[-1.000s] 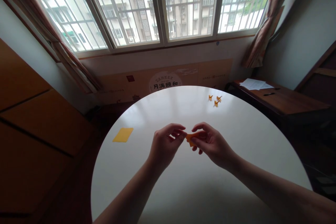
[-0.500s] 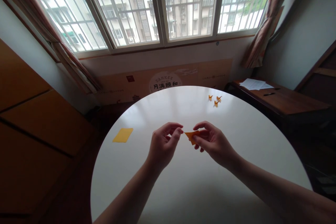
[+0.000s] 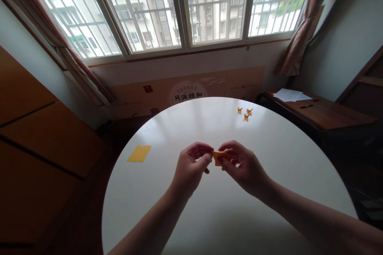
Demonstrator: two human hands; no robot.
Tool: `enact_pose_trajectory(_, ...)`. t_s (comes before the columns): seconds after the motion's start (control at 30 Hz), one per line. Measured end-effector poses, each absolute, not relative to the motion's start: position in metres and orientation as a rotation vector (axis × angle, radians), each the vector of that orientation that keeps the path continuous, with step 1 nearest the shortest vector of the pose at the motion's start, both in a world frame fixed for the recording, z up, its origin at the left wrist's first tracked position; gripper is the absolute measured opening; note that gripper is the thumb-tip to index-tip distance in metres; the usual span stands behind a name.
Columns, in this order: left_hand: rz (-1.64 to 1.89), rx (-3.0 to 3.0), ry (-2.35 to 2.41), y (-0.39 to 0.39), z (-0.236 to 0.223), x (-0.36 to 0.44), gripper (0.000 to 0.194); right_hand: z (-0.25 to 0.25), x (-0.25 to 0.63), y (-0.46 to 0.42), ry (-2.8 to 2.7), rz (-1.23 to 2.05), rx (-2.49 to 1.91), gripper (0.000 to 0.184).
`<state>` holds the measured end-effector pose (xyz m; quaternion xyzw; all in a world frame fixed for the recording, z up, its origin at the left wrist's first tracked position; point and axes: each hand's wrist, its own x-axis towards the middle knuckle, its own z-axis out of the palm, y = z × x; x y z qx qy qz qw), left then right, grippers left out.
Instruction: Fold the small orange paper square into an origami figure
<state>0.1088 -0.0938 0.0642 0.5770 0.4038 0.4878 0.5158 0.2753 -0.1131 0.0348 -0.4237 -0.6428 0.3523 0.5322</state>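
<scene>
A small folded piece of orange paper (image 3: 218, 160) is held up over the middle of the white table. My right hand (image 3: 241, 162) grips its right side between thumb and fingers. At the paper's left corner, my left hand (image 3: 194, 163) is closed in a pinch with thumb and forefinger. Fingers cover part of the paper, so its full folded shape is hidden. Left of my hands, a flat sheet of yellow paper (image 3: 139, 153) lies on the table. Three small folded orange paper cranes (image 3: 246, 117) stand together toward the far right of the tabletop.
The round white table (image 3: 179, 127) has a curved edge on its far side and both flanks. Beyond it to the right, a brown wooden desk (image 3: 332, 113) bears white papers (image 3: 291, 95) and a dark pen (image 3: 306, 106). A wooden cabinet (image 3: 36, 155) stands on the left.
My left hand let go of the paper's left corner half a second ago and now pinches it again. The right hand has kept its hold. The cranes and yellow sheet stay put.
</scene>
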Motion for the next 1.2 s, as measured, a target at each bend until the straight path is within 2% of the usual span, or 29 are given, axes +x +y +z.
enact_pose_trajectory(0.43, 1.15, 1.209, 0.97, -0.097, 0.07, 0.113, 0.012, 0.037, 0.273, -0.12, -1.666, 0.68, -0.885, 0.01)
enact_pose_trajectory(0.7, 1.119, 1.491, 0.991, -0.094, 0.071, 0.106, 0.022, 0.035, 0.275, -0.119, -1.619, 0.751, -0.907, 0.007)
enact_pose_trajectory(1.03, 1.131, 1.56, 1.065, -0.095, 0.072, 0.104, 0.021, 0.034, 0.274, -0.12, -1.637, 0.732, -0.919, 0.01)
enact_pose_trajectory(1.2, 1.184, 1.812, 1.214, -0.095, 0.07, 0.102, 0.02, 0.033, 0.273, -0.122, -1.641, 0.698, -0.95, 0.007)
